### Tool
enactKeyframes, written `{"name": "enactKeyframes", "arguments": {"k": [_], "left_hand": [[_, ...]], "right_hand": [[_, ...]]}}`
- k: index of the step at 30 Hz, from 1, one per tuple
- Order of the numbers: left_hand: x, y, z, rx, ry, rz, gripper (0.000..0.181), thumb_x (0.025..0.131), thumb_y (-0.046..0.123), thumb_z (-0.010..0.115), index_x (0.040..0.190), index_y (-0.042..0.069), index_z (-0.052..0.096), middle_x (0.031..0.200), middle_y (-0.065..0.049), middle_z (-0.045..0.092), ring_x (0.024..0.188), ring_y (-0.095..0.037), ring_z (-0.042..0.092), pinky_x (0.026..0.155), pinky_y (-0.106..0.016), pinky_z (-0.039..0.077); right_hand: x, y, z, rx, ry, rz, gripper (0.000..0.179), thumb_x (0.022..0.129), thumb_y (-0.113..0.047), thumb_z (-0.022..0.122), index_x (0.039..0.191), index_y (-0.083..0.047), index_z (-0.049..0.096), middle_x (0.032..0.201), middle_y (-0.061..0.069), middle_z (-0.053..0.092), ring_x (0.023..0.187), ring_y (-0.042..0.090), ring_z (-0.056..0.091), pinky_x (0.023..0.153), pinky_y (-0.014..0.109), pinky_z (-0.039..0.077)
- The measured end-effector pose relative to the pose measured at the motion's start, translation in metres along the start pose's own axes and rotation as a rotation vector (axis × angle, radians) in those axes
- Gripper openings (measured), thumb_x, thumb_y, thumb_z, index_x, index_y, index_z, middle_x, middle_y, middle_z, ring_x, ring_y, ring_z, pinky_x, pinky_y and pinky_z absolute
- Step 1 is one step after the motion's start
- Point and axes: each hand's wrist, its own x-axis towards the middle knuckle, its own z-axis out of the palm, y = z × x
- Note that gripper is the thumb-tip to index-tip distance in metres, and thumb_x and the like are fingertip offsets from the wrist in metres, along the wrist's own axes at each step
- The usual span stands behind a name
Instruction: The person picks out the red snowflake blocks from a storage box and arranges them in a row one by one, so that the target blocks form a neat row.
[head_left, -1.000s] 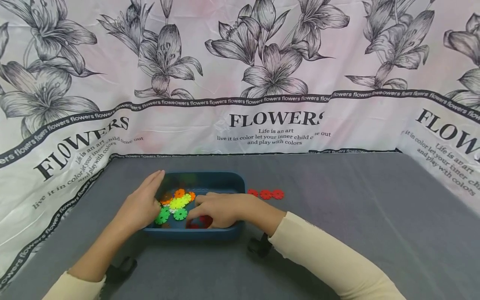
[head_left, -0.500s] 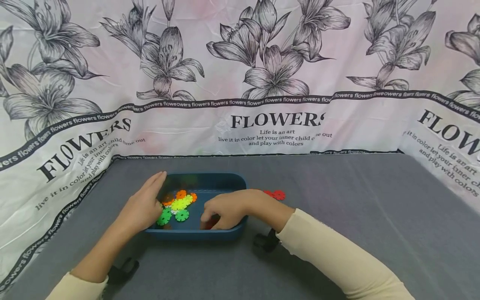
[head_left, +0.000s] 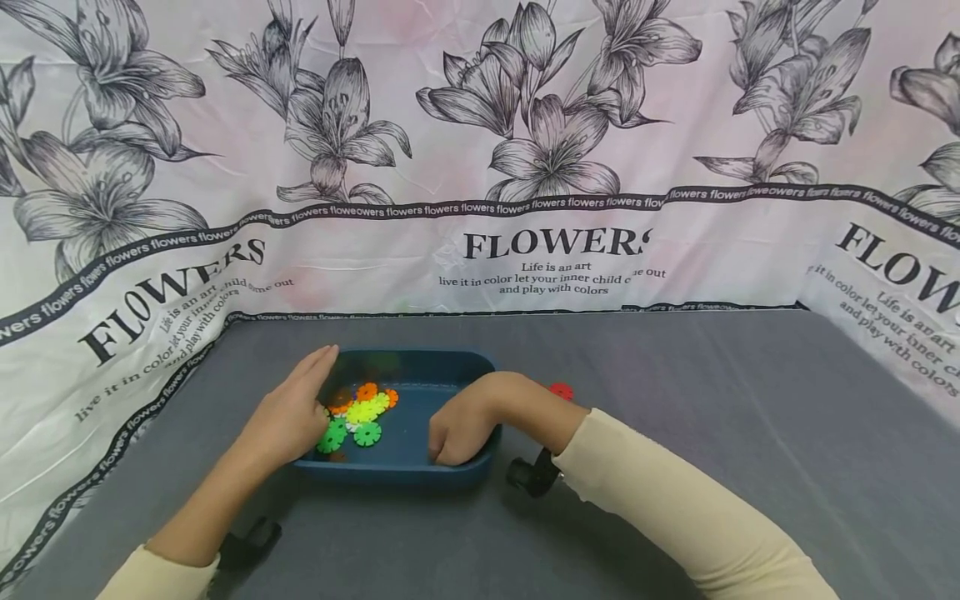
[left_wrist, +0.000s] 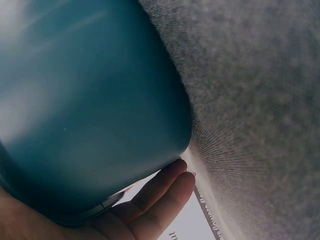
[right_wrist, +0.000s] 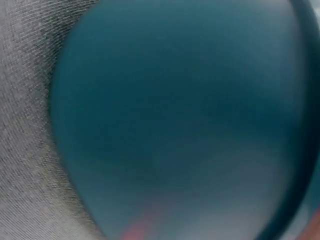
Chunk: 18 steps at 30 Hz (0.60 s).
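Note:
My left hand (head_left: 283, 423) grips the left end wall of a dark blue plastic bin (head_left: 393, 473), thumb over the rim; in the left wrist view its fingers (left_wrist: 162, 200) lie along the bin's outside. Inside, at the left, several plastic snowflake discs sit in a loose heap: orange (head_left: 367, 391), yellow (head_left: 363, 410) and green (head_left: 367, 434), with a little white among them. My right hand (head_left: 467, 423) reaches over the right wall, fingers curled low in the near right corner. The red discs beneath it are hidden by the hand.
Right of the bin, a red disc (head_left: 561, 392) shows on the grey cloth (head_left: 675, 392) behind my right forearm. A flower-printed curtain (head_left: 555, 250) stands along the back and left. Black wrist cameras (head_left: 534, 473) hang under both wrists.
Inside the bin my right hand has drawn right, its fingers closing over red discs that showed before. My wrist now covers more of the red discs outside. The left hand keeps its hold.

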Motion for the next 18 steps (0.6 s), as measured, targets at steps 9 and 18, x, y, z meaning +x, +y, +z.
{"name": "enactKeyframes", "arguments": {"k": [9,18], "left_hand": [[0.000,0.001,-0.002,0.010,0.002,0.001,0.080,0.082,-0.012,0.042,0.159,0.000,0.023,0.161,-0.022,0.023,0.059,-0.021,0.039,0.049,-0.032,0.031],[0.000,0.001,-0.001,-0.008,-0.005,-0.005,0.080,0.082,-0.012,0.042,0.159,0.001,0.022,0.161,-0.022,0.022,0.054,-0.019,0.034,0.049,-0.032,0.030]], "right_hand": [[-0.028,-0.015,-0.017,0.332,-0.107,-0.162,0.042,0.105,-0.022,0.046,0.064,-0.014,0.050,0.060,-0.002,0.040,0.053,0.012,0.036,0.058,0.027,0.036],[-0.019,-0.006,-0.020,0.558,-0.143,-0.208,0.030,0.103,-0.015,0.051,0.074,-0.009,0.058,0.068,0.002,0.051,0.061,0.013,0.050,0.063,0.025,0.046]]}}
